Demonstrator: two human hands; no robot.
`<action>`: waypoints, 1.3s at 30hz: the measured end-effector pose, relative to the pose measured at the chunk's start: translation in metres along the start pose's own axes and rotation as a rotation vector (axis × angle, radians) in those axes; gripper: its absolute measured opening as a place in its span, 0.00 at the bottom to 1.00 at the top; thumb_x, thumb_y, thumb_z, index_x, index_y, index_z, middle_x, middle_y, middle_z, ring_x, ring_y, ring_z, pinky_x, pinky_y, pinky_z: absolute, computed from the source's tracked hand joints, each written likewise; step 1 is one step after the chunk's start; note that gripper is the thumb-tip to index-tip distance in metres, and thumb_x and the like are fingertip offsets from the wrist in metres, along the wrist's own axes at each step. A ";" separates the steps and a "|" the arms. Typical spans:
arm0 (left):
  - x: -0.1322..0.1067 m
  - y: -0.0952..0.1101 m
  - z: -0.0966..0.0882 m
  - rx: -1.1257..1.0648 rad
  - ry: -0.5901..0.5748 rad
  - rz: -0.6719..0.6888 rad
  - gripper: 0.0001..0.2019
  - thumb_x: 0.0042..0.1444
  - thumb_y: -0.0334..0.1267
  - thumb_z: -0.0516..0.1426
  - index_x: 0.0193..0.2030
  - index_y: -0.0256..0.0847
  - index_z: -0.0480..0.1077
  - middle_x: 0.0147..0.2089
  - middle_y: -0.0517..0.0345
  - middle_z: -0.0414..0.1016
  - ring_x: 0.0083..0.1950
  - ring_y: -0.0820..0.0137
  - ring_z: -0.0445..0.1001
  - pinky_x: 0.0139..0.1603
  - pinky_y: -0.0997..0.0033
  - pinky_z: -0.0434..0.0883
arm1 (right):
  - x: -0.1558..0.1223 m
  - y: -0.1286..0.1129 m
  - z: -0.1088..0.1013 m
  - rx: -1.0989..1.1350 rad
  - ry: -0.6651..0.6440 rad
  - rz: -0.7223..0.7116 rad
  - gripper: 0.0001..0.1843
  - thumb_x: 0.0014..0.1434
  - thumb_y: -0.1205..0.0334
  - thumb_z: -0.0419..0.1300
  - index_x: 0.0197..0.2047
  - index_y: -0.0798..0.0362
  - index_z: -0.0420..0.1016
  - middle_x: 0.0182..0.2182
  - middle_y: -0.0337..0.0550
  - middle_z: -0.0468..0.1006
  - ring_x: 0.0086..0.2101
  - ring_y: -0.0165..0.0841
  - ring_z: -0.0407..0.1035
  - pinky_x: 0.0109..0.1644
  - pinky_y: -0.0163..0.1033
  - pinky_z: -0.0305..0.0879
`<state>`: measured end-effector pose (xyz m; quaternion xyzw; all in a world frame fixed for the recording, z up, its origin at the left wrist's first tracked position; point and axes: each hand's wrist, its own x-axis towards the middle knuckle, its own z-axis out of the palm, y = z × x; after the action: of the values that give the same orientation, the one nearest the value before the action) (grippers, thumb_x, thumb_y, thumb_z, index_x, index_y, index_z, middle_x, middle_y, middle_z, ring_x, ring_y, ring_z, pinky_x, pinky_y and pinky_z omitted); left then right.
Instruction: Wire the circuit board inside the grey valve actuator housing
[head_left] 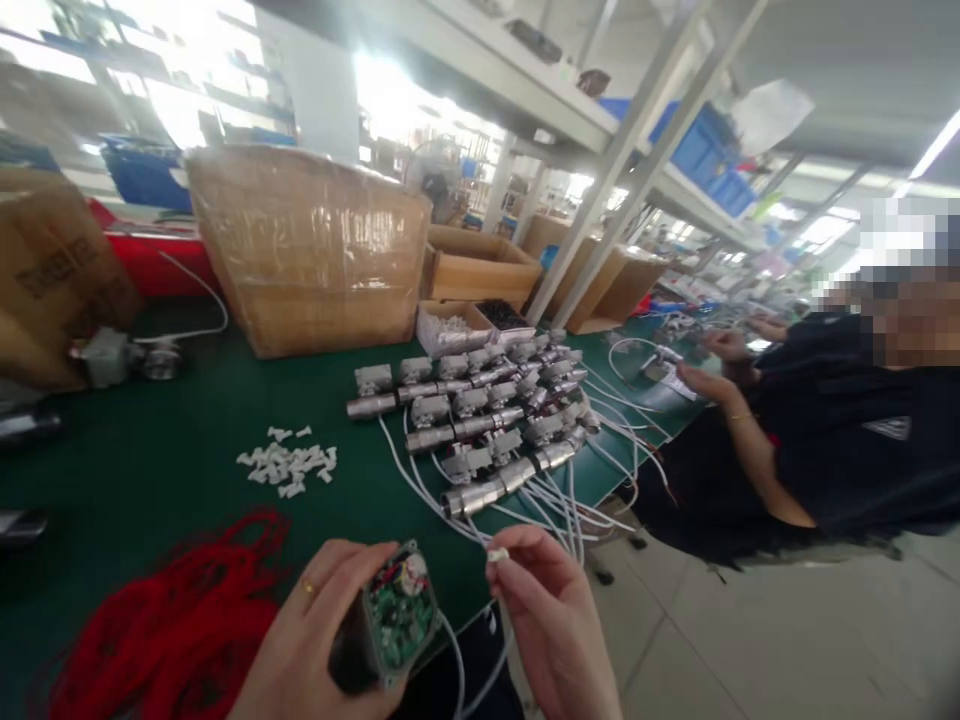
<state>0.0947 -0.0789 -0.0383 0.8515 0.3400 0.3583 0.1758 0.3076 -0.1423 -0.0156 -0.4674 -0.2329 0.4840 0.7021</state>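
left hand (322, 630) is gripping a dark, open housing (349, 655), its green circuit board (401, 620) showing, near the edge of the tabletop (187, 400). right hand (551, 610) is pinching a small white piece (498, 555) by thumb and fingertip, apart from the housing. pale cable (456, 655) is curving down beside it. risks, my judgement: the pinch is covering little of the piece, so a slackening fingertip could be dropping it; a snagging cable could be tugging the housing askew. similar white pieces (289, 465) are lying loose beyond red strands (187, 620).
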 end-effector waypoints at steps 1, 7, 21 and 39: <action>0.000 0.001 0.001 -0.006 -0.003 0.013 0.23 0.56 0.32 0.58 0.59 0.43 0.65 0.50 0.53 0.72 0.48 0.63 0.76 0.48 0.69 0.78 | -0.006 0.002 0.000 0.034 0.029 0.055 0.12 0.48 0.58 0.80 0.33 0.51 0.85 0.29 0.40 0.77 0.29 0.26 0.70 0.33 0.26 0.69; 0.000 0.007 0.008 -0.024 -0.001 0.038 0.22 0.59 0.27 0.56 0.61 0.37 0.65 0.48 0.52 0.68 0.48 0.63 0.71 0.52 0.67 0.72 | -0.021 0.011 0.013 0.155 0.116 0.184 0.17 0.39 0.54 0.84 0.28 0.52 0.85 0.23 0.39 0.76 0.23 0.23 0.68 0.28 0.23 0.68; 0.006 0.021 0.008 -0.003 -0.004 0.070 0.28 0.52 0.22 0.63 0.60 0.30 0.65 0.46 0.51 0.69 0.45 0.60 0.69 0.49 0.60 0.71 | -0.041 0.044 0.023 -0.053 0.092 -0.126 0.07 0.53 0.62 0.77 0.34 0.50 0.85 0.31 0.39 0.82 0.31 0.26 0.78 0.36 0.22 0.75; 0.010 0.034 0.018 0.256 -0.091 0.174 0.34 0.45 0.22 0.66 0.61 0.21 0.62 0.42 0.48 0.68 0.41 0.55 0.68 0.39 0.50 0.77 | -0.047 0.057 0.028 0.046 0.371 -0.019 0.16 0.38 0.53 0.83 0.25 0.51 0.85 0.26 0.42 0.81 0.24 0.26 0.74 0.30 0.25 0.74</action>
<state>0.1281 -0.0973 -0.0269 0.9085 0.2996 0.2872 0.0496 0.2399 -0.1671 -0.0477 -0.5300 -0.0929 0.3880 0.7483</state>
